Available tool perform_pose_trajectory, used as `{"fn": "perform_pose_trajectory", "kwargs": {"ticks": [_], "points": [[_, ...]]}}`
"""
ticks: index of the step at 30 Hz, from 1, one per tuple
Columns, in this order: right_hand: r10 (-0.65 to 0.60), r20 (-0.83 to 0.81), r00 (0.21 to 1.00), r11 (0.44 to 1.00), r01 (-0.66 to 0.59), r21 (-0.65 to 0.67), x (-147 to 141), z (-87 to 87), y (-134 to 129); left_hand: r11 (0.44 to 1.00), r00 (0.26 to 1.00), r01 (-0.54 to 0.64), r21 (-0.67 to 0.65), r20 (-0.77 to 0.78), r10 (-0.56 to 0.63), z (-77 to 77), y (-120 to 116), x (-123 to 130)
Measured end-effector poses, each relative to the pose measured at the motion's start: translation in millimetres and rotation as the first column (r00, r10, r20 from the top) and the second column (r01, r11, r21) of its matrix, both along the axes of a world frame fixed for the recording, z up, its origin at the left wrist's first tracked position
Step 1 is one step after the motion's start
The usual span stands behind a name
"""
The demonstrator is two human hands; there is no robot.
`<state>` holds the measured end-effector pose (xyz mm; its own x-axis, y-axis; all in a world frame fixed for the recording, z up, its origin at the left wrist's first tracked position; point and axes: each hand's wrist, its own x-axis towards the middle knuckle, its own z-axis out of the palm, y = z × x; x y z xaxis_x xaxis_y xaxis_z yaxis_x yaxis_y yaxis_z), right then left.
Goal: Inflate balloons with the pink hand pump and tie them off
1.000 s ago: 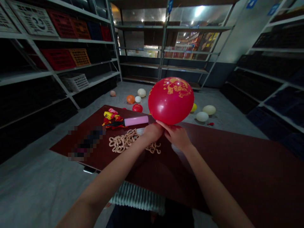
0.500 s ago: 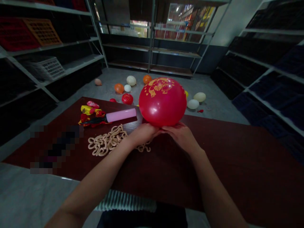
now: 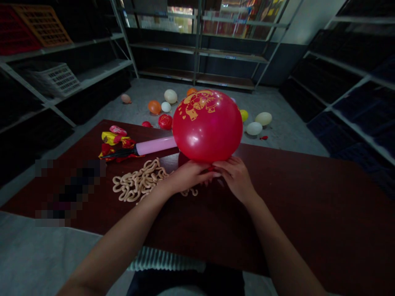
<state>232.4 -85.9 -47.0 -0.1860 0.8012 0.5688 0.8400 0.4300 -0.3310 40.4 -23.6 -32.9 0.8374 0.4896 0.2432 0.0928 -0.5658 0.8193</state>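
Note:
A big inflated red balloon (image 3: 207, 127) with a yellow printed figure stands above the table, its neck pointing down toward me. My left hand (image 3: 194, 174) pinches at the neck from the left. From the right, my right hand (image 3: 234, 174) has its thumb and fingers closed on the same neck. The fingertips of both hands nearly meet there, and the neck itself is mostly hidden. Left of my left hand lies a heap of beige long uninflated balloons (image 3: 138, 183). Behind the heap rests a pink hand pump (image 3: 156, 144) with a black nozzle end.
Crumpled red and yellow packets (image 3: 114, 142) lie on the dark brown table (image 3: 296, 205) by the pump. Several small balloons, such as an orange balloon (image 3: 154, 107) and a white balloon (image 3: 254, 128), lie on the floor behind. Shelves (image 3: 228, 55) line the room.
The balloon has come slightly nearer and to the left, now covering the pump's right end. My fingers have shifted at its neck. The camera view has tilted down a little.

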Motion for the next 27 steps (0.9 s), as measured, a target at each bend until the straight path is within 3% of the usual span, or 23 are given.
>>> {"fn": "perform_pose_trajectory", "kwargs": {"ticks": [7, 12, 16, 20, 23, 25, 27], "points": [[0.013, -0.112, 0.994, 1.000, -0.016, -0.027, -1.4, 0.8, -2.0, 0.996, 0.998, -0.023, -0.082, 0.063, 0.028, 4.0, 0.5, -3.5], [0.028, -0.108, 0.994, 0.999, -0.030, -0.017, 2.5, 1.6, -0.7, 0.966, 0.995, 0.004, -0.259, 0.097, 0.022, 10.1, -0.1, -3.7], [-0.015, -0.118, 0.993, 1.000, 0.018, 0.018, 8.7, 1.5, 1.1, 0.949, 0.996, 0.016, -0.316, 0.086, 0.012, 19.5, 4.1, -10.7], [-0.080, -0.226, 0.971, 0.996, 0.087, 0.024, 13.0, 0.1, 1.6, 0.930, 0.988, -0.064, -0.363, 0.106, 0.109, 26.4, 17.0, -30.3], [-0.118, -0.331, 0.936, 0.990, 0.137, 0.033, 13.1, 0.8, 0.7, 0.968, 0.993, -0.115, -0.225, -0.013, 0.115, 28.1, 25.8, -43.3], [-0.141, -0.360, 0.922, 0.985, 0.169, 0.047, 12.0, 2.8, -0.7, 0.996, 0.988, -0.082, -0.040, -0.137, 0.076, 26.2, 27.2, -45.6], [-0.159, -0.347, 0.924, 0.979, 0.193, 0.063, 10.5, 5.4, -2.5, 0.986, 0.967, -0.022, 0.164, -0.246, 0.063, 21.3, 24.3, -42.6]]}}
